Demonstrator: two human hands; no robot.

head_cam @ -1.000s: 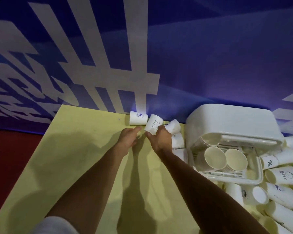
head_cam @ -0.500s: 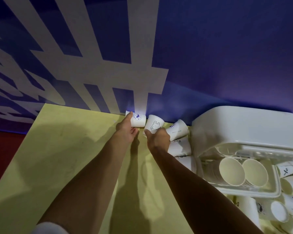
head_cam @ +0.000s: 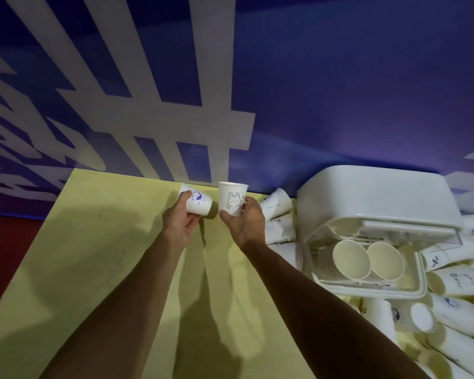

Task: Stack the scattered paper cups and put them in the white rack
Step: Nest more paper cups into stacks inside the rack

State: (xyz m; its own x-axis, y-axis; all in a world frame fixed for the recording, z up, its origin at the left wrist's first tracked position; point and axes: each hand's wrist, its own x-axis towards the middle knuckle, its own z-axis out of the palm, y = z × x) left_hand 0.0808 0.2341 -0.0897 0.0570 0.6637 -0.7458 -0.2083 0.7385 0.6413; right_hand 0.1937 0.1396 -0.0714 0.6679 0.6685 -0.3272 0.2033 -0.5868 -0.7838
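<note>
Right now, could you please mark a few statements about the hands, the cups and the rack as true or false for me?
1. The right hand holds the rabbit cup with its mouth up. True.
2. The left hand holds nothing. False: it grips the blue-logo cup, which is tilted.
3. The two held cups are nested together. False: they are apart, one in each hand.
4. The white rack has cups lying in it, mouths toward the camera. True.
5. The table is red. False: the table is yellow.
</note>
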